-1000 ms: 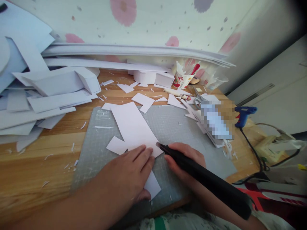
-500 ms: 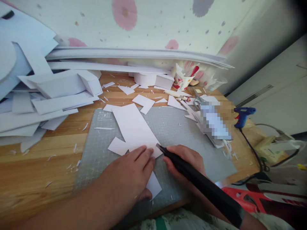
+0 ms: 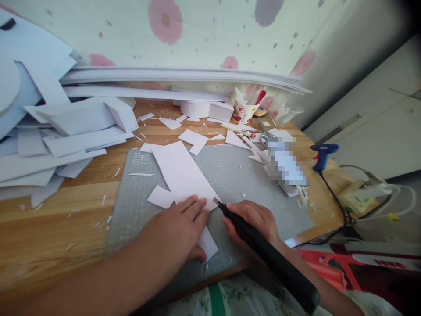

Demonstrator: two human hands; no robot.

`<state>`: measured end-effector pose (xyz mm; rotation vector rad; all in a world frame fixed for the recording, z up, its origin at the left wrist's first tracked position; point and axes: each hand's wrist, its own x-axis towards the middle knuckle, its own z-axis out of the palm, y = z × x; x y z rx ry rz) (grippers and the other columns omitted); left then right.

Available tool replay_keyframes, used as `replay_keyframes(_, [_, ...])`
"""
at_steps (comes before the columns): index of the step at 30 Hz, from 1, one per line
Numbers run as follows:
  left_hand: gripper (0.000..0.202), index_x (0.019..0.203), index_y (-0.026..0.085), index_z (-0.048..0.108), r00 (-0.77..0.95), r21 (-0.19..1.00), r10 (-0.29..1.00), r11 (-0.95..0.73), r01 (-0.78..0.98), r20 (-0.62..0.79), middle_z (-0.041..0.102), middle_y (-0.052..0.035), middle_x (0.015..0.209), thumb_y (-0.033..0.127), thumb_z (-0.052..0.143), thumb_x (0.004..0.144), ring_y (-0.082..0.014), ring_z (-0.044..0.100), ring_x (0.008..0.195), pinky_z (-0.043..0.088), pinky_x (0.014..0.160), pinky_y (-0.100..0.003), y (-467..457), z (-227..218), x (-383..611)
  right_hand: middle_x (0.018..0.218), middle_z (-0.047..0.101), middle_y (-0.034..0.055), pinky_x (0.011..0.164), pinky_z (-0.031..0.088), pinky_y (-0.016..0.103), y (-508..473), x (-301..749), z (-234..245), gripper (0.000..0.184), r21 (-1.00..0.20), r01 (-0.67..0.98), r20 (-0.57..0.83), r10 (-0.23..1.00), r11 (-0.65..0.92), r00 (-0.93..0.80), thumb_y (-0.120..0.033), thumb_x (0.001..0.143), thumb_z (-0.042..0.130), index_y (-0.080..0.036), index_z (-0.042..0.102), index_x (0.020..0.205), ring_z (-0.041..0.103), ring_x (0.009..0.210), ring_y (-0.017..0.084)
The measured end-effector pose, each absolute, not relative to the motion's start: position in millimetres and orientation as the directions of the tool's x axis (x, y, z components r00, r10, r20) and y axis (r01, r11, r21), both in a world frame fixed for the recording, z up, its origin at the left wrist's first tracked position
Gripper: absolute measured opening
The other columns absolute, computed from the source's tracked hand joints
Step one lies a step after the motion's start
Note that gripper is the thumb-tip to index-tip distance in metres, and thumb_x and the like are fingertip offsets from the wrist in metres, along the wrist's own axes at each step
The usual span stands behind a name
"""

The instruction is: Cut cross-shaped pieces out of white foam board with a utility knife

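Note:
A long white foam board piece (image 3: 182, 169) lies slanted on the grey-green cutting mat (image 3: 237, 171). My left hand (image 3: 184, 221) rests flat on its near end, fingers stretched out and holding nothing. Another white offcut (image 3: 208, 246) pokes out from under that hand, and a small white piece (image 3: 160, 196) lies at its left. In my right hand (image 3: 255, 219) is a black craft knife (image 3: 263, 252), gripped near the front. Its metal blade touches the board's right edge, close to my left fingertips.
White board scraps (image 3: 79, 118) are piled at the left. Long sheets (image 3: 177, 75) stand at the back. A paper cup (image 3: 245, 109), scissors (image 3: 264, 135), a blurred-out phone-like object (image 3: 287, 162) and a blue glue gun (image 3: 324, 156) with its cable occupy the right side.
The camera view has shifted slightly, moving the scene a little left. Both hands stay almost in place, and the blade tip remains at the board's edge. A small scrap now shows on the mat at right.

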<state>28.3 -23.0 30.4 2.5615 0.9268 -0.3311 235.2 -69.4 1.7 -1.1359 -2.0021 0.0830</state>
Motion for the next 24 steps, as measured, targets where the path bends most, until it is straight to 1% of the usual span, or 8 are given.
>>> replay_keyframes(3, [0.081,0.145,0.005,0.048,0.749,0.265,0.541,-0.712,0.650,-0.383,0.038,-0.0259,0.153,0.037,0.080,0.078,-0.0372,0.036,0.145,0.036,0.116,-0.051,-21.2,34.2,29.5,0.069,0.069,0.0003,0.051,0.051,0.026,-73.1,236.9,2.2,0.029,-0.415,0.687,0.615,0.741,0.596,-0.271,-0.012,0.084,0.064,-0.024,0.060,0.109,0.065,0.056,0.016])
replay_keyframes(7, [0.078,0.145,0.005,0.048,0.761,0.261,0.526,-0.728,0.634,-0.380,0.037,-0.0255,0.154,0.039,0.077,0.081,-0.0370,0.034,0.145,0.035,0.117,-0.051,-20.3,34.3,28.0,0.070,0.068,0.0001,0.051,0.051,0.026,-78.4,240.0,-1.2,0.033,-0.422,0.680,0.604,0.745,0.600,-0.283,-0.011,0.085,0.063,-0.025,0.057,0.113,0.063,0.056,0.016])
replay_keyframes(11, [0.078,0.142,0.008,0.052,0.759,0.303,0.549,-0.701,0.646,-0.349,0.043,-0.0249,0.151,0.037,0.082,0.077,-0.0368,0.039,0.143,0.037,0.116,-0.050,-20.0,32.8,26.4,0.073,0.068,0.0015,0.053,0.051,0.026,-80.5,241.8,-4.7,0.035,-0.409,0.683,0.602,0.742,0.605,-0.297,-0.010,0.085,0.064,-0.024,0.055,0.116,0.062,0.058,0.016])
replay_keyframes(13, [0.077,0.141,0.009,0.054,0.770,0.312,0.552,-0.706,0.636,-0.320,0.045,-0.0239,0.151,0.037,0.083,0.075,-0.0369,0.040,0.142,0.039,0.115,-0.050,-19.6,31.2,25.9,0.070,0.068,0.0006,0.051,0.050,0.025,-81.3,242.1,-4.8,0.033,-0.397,0.683,0.618,0.729,0.613,-0.295,-0.010,0.084,0.063,-0.024,0.056,0.114,0.061,0.056,0.015])
replay_keyframes(15, [0.077,0.140,0.008,0.055,0.783,0.309,0.539,-0.722,0.619,-0.309,0.044,-0.0241,0.151,0.039,0.083,0.075,-0.0373,0.040,0.143,0.038,0.116,-0.051,-19.4,29.3,25.5,0.066,0.065,-0.0012,0.048,0.048,0.024,-83.3,242.5,-3.8,0.029,-0.385,0.680,0.640,0.711,0.624,-0.291,-0.011,0.084,0.062,-0.023,0.057,0.110,0.059,0.052,0.014])
replay_keyframes(18, [0.076,0.140,0.006,0.054,0.787,0.290,0.527,-0.737,0.611,-0.320,0.041,-0.0252,0.153,0.039,0.081,0.077,-0.0377,0.037,0.144,0.037,0.116,-0.050,-20.2,27.1,25.4,0.066,0.066,-0.0018,0.049,0.052,0.023,-87.7,243.3,-1.4,0.023,-0.406,0.717,0.661,0.724,0.566,-0.197,-0.015,0.084,0.063,-0.024,0.059,0.105,0.062,0.051,0.014])
replay_keyframes(21, [0.074,0.143,0.009,0.052,0.784,0.235,0.538,-0.756,0.611,-0.308,0.038,-0.0236,0.154,0.040,0.078,0.080,-0.0386,0.038,0.144,0.039,0.115,-0.052,-23.7,27.2,25.3,0.073,0.072,-0.0008,0.054,0.058,0.026,-86.9,242.9,0.7,0.023,-0.454,0.752,0.666,0.743,0.477,-0.069,-0.018,0.083,0.065,-0.026,0.060,0.104,0.069,0.058,0.016])
replay_keyframes(24, [0.072,0.145,0.009,0.050,0.773,0.186,0.549,-0.763,0.619,-0.319,0.040,-0.0227,0.154,0.038,0.075,0.083,-0.0390,0.040,0.142,0.041,0.114,-0.051,-29.9,30.7,25.2,0.075,0.074,-0.0006,0.056,0.060,0.027,-77.6,239.8,1.3,0.022,-0.464,0.742,0.663,0.745,0.483,-0.071,-0.019,0.085,0.065,-0.026,0.061,0.105,0.072,0.061,0.017])
